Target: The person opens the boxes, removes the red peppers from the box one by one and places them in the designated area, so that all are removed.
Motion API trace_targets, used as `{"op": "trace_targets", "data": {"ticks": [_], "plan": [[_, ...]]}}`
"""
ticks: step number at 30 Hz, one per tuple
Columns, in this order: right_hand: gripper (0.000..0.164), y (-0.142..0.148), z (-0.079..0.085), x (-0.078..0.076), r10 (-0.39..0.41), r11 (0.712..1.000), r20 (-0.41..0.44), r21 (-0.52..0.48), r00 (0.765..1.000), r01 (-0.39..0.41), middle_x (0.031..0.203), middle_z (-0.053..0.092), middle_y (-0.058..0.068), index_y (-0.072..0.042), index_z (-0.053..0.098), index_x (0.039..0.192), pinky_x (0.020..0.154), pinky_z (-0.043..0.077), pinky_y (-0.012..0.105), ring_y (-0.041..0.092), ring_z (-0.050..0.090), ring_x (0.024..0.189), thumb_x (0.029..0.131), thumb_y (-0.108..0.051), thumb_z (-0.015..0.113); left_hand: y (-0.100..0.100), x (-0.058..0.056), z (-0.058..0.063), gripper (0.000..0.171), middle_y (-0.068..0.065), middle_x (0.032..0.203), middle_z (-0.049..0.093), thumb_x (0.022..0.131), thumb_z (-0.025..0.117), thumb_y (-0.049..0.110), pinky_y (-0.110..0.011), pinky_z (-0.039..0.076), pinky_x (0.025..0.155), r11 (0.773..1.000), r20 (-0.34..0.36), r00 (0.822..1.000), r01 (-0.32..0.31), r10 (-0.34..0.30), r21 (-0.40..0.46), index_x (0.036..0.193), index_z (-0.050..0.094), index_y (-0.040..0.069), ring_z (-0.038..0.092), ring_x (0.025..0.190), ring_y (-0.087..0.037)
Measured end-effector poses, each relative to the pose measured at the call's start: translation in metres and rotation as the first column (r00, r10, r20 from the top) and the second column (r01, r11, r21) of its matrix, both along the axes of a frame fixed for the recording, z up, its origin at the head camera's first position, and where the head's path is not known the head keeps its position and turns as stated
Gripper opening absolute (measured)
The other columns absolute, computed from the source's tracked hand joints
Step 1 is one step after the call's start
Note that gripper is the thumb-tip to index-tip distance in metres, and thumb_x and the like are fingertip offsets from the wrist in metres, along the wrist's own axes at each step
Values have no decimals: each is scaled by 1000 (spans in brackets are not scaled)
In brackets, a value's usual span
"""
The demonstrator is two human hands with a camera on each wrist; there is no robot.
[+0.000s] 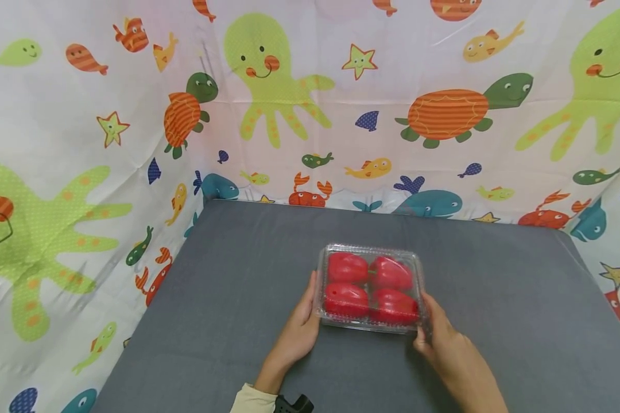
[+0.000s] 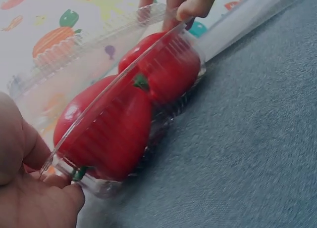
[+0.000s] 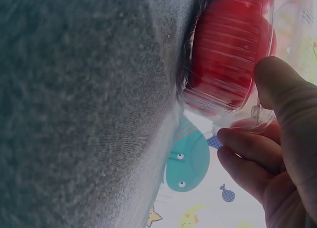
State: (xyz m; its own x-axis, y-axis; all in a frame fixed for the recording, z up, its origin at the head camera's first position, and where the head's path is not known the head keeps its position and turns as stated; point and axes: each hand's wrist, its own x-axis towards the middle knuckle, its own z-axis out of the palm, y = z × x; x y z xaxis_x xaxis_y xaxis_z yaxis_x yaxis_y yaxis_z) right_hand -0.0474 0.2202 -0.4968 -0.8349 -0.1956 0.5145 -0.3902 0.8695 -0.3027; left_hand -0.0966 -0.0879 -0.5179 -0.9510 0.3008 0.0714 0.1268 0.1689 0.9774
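A clear plastic clamshell box (image 1: 369, 328) is over the grey table, with several red bell peppers (image 1: 347, 300) visible through its lid. Green stems show on the peppers (image 2: 119, 134) in the left wrist view. My left hand (image 1: 298, 330) grips the left side of the box, thumb and fingers around its rim. On the opposite side, my right hand (image 1: 452, 350) holds the right edge near the front corner. The right wrist view shows the right thumb (image 3: 280, 82) against the box rim, with curled fingers beneath it.
The grey tabletop (image 1: 227, 298) extends around the box. A white curtain (image 1: 299, 63) printed with sea animals stands along the back and left side, and hangs at the right too. A black strap (image 1: 294, 404) sits on the left wrist by a cream sleeve (image 1: 250, 400).
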Motion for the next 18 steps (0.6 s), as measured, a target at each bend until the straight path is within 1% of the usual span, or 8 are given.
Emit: {"op": "trace_targets", "data": {"ticks": [3,4,6,8,10,13,16,18], "plan": [[82,1,-1,-1,13,1000,-28,-13,1000,-13,104,72,24,0,49,149,41,38,34,9,40,50,73,-2,77,4,-1,-2,72,5,177,10,111,44,2,-33,17,129,1000,12,1000,-16,16,5,171,7,15,10,163,-18],[82,1,-1,-2,15,1000,-42,-17,999,-16,107,72,25,0,49,149,41,39,35,9,41,50,72,-1,77,5,-1,-3,73,6,177,10,111,44,2,-37,18,129,1000,13,1000,-23,23,7,172,7,16,10,163,-17],[82,2,0,-3,25,999,-67,-26,997,-27,107,73,26,1,50,150,40,42,37,10,41,50,72,-1,75,7,-2,-3,75,9,177,10,110,46,3,-42,20,129,999,19,999,-39,39,12,172,7,19,11,162,-16],[83,3,2,-5,21,999,-77,-29,997,-23,108,74,26,0,49,151,39,38,33,7,37,48,72,-1,76,9,-3,-3,75,9,177,11,109,46,2,-46,22,129,998,16,998,-57,56,27,172,8,20,11,163,-17],[84,3,5,-6,21,999,-78,-24,997,-23,105,74,24,0,49,152,39,33,28,4,33,48,72,-1,77,11,-4,-3,75,8,177,12,109,46,2,-46,23,128,997,19,997,-73,73,39,172,9,20,13,163,-18],[86,4,9,-6,17,1000,-71,-21,997,-18,100,76,22,0,49,152,41,27,21,0,28,48,72,-1,80,13,-4,-4,73,5,177,16,110,47,5,-46,25,127,995,23,996,-92,90,50,172,11,21,15,163,-20],[85,6,14,-7,34,999,-71,-29,997,-36,106,77,23,3,51,149,41,28,18,-3,29,47,71,-1,82,14,-4,-4,70,5,176,18,112,47,9,-45,26,127,993,30,994,-105,103,52,172,12,21,16,162,-20],[84,8,19,-8,43,998,-53,-36,998,-45,119,75,24,4,50,149,43,31,16,-4,33,48,71,-1,84,15,-4,-4,70,5,176,18,112,48,12,-46,27,127,992,35,993,-112,110,54,172,13,22,17,162,-21]]}}
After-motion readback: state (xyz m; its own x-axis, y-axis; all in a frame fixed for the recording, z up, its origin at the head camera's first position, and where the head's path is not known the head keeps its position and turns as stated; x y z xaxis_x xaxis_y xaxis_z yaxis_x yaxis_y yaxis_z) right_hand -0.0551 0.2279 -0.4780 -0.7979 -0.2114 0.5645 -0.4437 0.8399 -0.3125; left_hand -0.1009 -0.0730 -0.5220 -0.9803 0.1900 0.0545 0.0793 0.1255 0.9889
